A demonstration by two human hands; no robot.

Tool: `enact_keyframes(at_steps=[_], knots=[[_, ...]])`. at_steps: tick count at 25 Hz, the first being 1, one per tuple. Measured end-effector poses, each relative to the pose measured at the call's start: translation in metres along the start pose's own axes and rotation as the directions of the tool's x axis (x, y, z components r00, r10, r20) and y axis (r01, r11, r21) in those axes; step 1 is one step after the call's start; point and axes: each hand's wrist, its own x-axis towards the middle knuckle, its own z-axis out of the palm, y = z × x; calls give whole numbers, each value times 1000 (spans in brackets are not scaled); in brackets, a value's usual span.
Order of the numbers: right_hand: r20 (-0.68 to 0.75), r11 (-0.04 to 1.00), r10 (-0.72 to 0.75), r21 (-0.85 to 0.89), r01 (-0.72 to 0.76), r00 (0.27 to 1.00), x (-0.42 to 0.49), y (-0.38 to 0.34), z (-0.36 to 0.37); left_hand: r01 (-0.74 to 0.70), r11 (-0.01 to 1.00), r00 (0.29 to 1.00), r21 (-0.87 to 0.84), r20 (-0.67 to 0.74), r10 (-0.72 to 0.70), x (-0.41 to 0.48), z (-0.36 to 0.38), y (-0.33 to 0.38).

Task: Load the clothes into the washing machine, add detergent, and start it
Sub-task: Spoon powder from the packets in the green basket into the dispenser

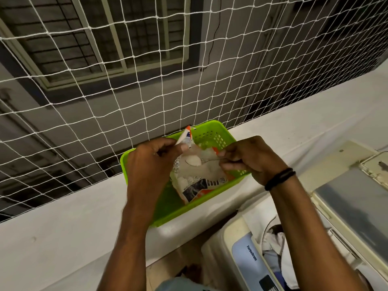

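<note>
A clear detergent pouch [195,181] with orange and blue print stands open in a green plastic basket [212,133] on the white ledge. My left hand [151,162] pinches the pouch's upper left edge. My right hand [249,158] grips a metal spoon [206,160] whose bowl sits inside the pouch over the white powder. The top-loading washing machine [245,259] is at the lower right with its lid [354,198] raised, and white and dark clothes [273,238] lie in the drum.
A white safety net [147,80] stretches across the opening directly behind the basket. The white ledge [63,227] runs from lower left to upper right. A dark building wall with a window lies beyond the net.
</note>
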Motion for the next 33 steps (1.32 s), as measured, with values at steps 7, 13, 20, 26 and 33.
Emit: enact_keyframes(at_steps=[7, 13, 20, 26, 33], knots=[[59, 984, -58, 173, 47, 997, -11, 7, -17, 41, 998, 999, 54, -23, -39, -5, 0, 11], [21, 966, -143, 219, 135, 990, -25, 17, -40, 22, 998, 1000, 64, -10, -22, -14, 14, 17], [-100, 944, -138, 288, 161, 985, -53, 41, -95, -205, 979, 956, 17, -213, 204, -48, 54, 62], [-337, 891, 12, 431, 143, 941, -85, 100, -160, -452, 849, 892, -274, -141, 430, -103, 146, 93], [-642, 818, 302, 554, 154, 705, -107, 252, -228, -447, 829, 815, -335, 228, 532, -154, 288, 76]])
